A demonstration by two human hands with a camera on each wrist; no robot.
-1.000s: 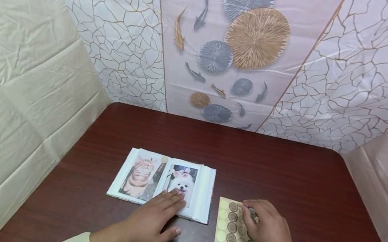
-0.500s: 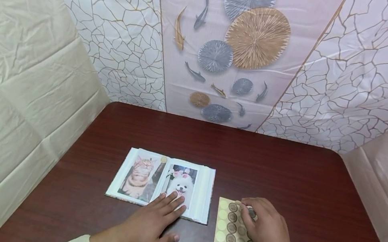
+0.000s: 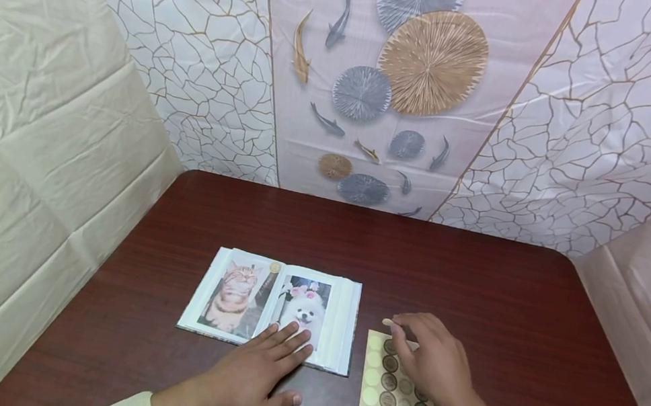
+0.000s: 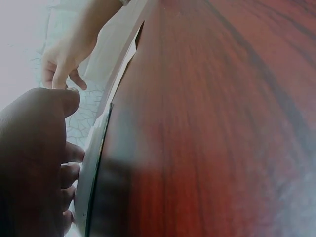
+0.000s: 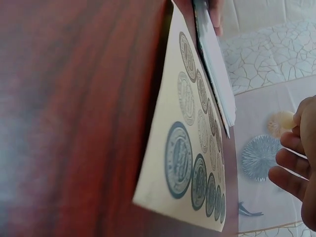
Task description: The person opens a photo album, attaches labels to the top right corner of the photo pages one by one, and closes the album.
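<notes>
A small photo album lies spread on the table, with a cat photo on its left page and a white dog photo on its right. A round gold sticker sits at the cat photo's upper right corner. My left hand rests flat with straight fingers across the album's lower edge. Between thumb and index finger, my right hand pinches a round sticker, held above the far edge of the sticker sheet. In the right wrist view the pinched sticker looks pale yellow.
The dark reddish wooden table extends behind and to both sides of the album. A patterned cloth hangs at its back, and pale cloth covers the left side. Several round stickers in rows are on the sheet.
My right hand has lifted off the sheet, moving up and left with a round sticker peeled away. My left hand slid slightly down the dog photo, then stayed put.
</notes>
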